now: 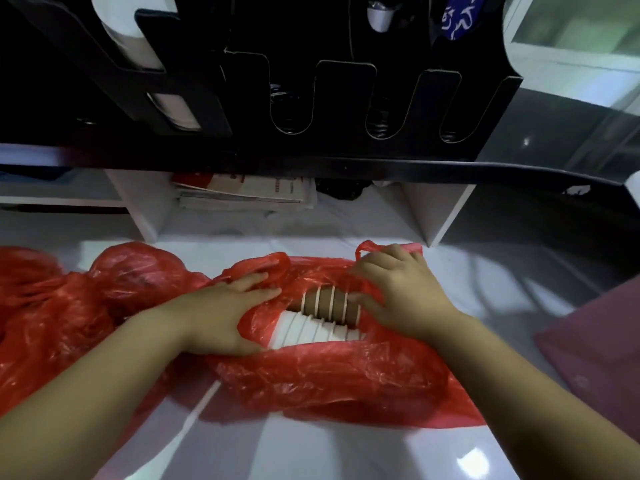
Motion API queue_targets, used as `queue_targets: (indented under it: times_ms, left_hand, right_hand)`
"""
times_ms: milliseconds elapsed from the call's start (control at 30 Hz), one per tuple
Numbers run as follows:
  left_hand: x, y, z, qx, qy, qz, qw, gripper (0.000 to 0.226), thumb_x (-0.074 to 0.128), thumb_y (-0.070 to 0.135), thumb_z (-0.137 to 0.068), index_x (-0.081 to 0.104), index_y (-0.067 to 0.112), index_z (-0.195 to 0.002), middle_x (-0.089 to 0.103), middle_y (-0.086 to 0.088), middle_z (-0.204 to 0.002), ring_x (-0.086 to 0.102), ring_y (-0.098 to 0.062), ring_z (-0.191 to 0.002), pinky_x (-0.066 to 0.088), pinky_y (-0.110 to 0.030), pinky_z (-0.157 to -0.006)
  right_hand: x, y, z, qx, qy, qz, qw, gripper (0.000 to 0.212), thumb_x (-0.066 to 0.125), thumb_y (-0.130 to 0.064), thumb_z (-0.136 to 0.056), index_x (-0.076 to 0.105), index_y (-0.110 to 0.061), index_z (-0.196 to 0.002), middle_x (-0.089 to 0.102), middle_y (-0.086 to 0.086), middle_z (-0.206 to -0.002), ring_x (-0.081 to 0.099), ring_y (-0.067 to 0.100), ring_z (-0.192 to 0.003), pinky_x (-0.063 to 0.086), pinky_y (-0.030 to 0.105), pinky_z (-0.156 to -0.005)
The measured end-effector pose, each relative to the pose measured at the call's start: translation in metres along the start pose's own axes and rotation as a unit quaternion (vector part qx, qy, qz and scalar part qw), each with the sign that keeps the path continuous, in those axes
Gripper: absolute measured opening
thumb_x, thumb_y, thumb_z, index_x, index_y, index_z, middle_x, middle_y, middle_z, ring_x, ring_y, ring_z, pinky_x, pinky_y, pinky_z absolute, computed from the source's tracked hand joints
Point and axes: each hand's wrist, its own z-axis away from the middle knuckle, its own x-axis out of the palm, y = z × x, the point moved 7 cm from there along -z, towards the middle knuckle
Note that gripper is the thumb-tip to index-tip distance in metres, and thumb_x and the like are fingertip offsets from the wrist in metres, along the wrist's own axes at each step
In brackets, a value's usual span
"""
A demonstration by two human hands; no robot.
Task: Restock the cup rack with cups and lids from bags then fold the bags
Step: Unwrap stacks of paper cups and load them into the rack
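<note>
Your left hand (218,317) is flat on the near bag: its fingers (258,287) lie stretched out and close together across the left lip of the thin red plastic bag (346,375), pressing the film down, and the thumb is lost under a fold of plastic. Your right hand (405,292) is the busy one, with fingers (377,263) curled over and bunching the bag's far right rim by its handle loop, while the thumb (362,299) reaches down to the end of the cups. Between the two hands the bag's mouth gapes, and there are the goods: a nested stack of brown paper cups with white rims (329,303) lying on its side, and just below it, touching, a nested stack of plain white cups (311,330), also on its side. Both are inside the bag, the brown stack's right end against your right thumb and the white stack's left end close to the heel of your left hand. The bag lies crumpled on the glossy white tabletop (346,452). Off to your left sits a second crumpled red plastic bag (52,306), touching the first. Up ahead stands the black cup rack with rounded slots (311,150); a column of white cups (128,39) fills its far-left channel. Under the shelf lies a stack of folded newspapers (249,192), and at the right edge a dull maroon flat sheet (606,341).
</note>
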Motion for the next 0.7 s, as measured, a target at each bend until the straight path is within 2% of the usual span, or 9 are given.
queue_targets:
  times_ms: [33, 100, 200, 233, 300, 400, 500, 633, 700]
  left_hand:
    - [-0.004, 0.002, 0.000, -0.001, 0.006, 0.004, 1.000, 0.087, 0.054, 0.072, -0.074, 0.006, 0.053, -0.144, -0.009, 0.022, -0.155, 0.012, -0.021, -0.144, 0.019, -0.034, -0.113]
    - [-0.014, 0.008, 0.000, 0.009, 0.049, 0.014, 0.999, 0.078, 0.035, 0.084, -0.070, 0.009, 0.060, -0.139, -0.002, 0.022, -0.155, 0.014, -0.022, -0.142, 0.025, -0.038, -0.111]
    - [-0.027, 0.019, -0.006, 0.041, 0.130, -0.024, 0.990, 0.069, 0.013, 0.086, -0.068, 0.006, 0.068, -0.134, -0.002, 0.016, -0.153, 0.019, -0.021, -0.138, 0.032, -0.039, -0.108]
    - [-0.028, 0.022, -0.012, 0.043, 0.136, -0.041, 0.989, 0.066, 0.016, 0.084, -0.071, 0.007, 0.067, -0.134, -0.002, 0.014, -0.154, 0.019, -0.022, -0.138, 0.031, -0.039, -0.109]
    - [-0.026, 0.024, -0.028, 0.032, 0.130, -0.069, 0.989, 0.060, 0.030, 0.073, -0.083, 0.009, 0.062, -0.138, -0.002, 0.013, -0.157, 0.017, -0.022, -0.141, 0.023, -0.041, -0.112]
    - [-0.027, 0.016, -0.046, 0.005, 0.122, -0.070, 0.990, 0.059, 0.043, 0.050, -0.094, 0.011, 0.052, -0.144, 0.005, 0.013, -0.158, 0.018, -0.020, -0.142, 0.022, -0.037, -0.112]
    - [-0.029, 0.002, -0.057, 0.005, 0.118, -0.042, 0.992, 0.063, 0.046, 0.037, -0.094, 0.011, 0.049, -0.145, 0.014, 0.010, -0.156, 0.025, -0.021, -0.139, 0.029, -0.033, -0.109]
    - [-0.029, -0.012, -0.064, -0.001, 0.091, 0.026, 0.996, 0.070, 0.053, 0.025, -0.091, 0.015, 0.045, -0.146, 0.027, 0.003, -0.149, 0.034, -0.018, -0.133, 0.034, -0.024, -0.099]
    - [-0.031, -0.012, -0.066, -0.003, 0.086, 0.054, 0.995, 0.073, 0.056, 0.023, -0.088, 0.018, 0.045, -0.145, 0.038, 0.000, -0.135, 0.042, -0.018, -0.124, 0.037, -0.021, -0.090]
  right_hand:
    - [-0.003, -0.005, -0.003, -0.041, 0.036, 0.022, 0.998, 0.041, 0.046, -0.045, -0.080, 0.073, -0.020, -0.096, 0.069, -0.002, -0.095, 0.061, 0.030, -0.087, 0.048, 0.042, -0.069]
    - [-0.004, -0.017, -0.008, -0.134, 0.049, 0.028, 0.989, 0.025, 0.049, -0.024, -0.077, 0.072, -0.016, -0.080, 0.066, 0.000, -0.079, 0.059, 0.029, -0.074, 0.047, 0.037, -0.060]
    - [0.014, -0.027, -0.015, -0.203, -0.045, -0.021, 0.978, 0.028, 0.044, -0.015, -0.073, 0.072, -0.012, -0.079, 0.064, 0.005, -0.075, 0.061, 0.029, -0.067, 0.050, 0.035, -0.053]
    - [0.022, -0.026, -0.018, -0.195, -0.076, -0.015, 0.978, 0.030, 0.044, -0.016, -0.076, 0.073, -0.012, -0.084, 0.066, 0.006, -0.081, 0.062, 0.029, -0.071, 0.052, 0.036, -0.055]
    - [0.034, -0.018, -0.024, -0.141, -0.118, 0.017, 0.983, 0.032, 0.052, -0.025, -0.084, 0.071, -0.014, -0.107, 0.064, 0.006, -0.105, 0.062, 0.028, -0.090, 0.054, 0.037, -0.072]
    - [0.043, 0.001, -0.033, -0.058, -0.173, 0.028, 0.983, 0.063, 0.063, -0.042, -0.085, 0.045, -0.021, -0.140, 0.046, 0.005, -0.133, 0.045, 0.027, -0.118, 0.040, 0.037, -0.097]
    - [0.048, 0.001, -0.045, -0.052, -0.197, 0.070, 0.976, 0.077, 0.064, -0.048, -0.083, 0.030, -0.024, -0.147, 0.038, 0.008, -0.140, 0.038, 0.030, -0.124, 0.037, 0.040, -0.100]
    - [0.056, -0.003, -0.063, -0.045, -0.225, 0.108, 0.967, 0.072, 0.059, -0.047, -0.086, 0.026, -0.024, -0.146, 0.038, 0.013, -0.138, 0.038, 0.035, -0.120, 0.042, 0.045, -0.096]
    - [0.057, -0.005, -0.072, -0.041, -0.236, 0.123, 0.963, 0.071, 0.057, -0.043, -0.088, 0.023, -0.022, -0.146, 0.038, 0.015, -0.138, 0.039, 0.038, -0.120, 0.042, 0.044, -0.092]
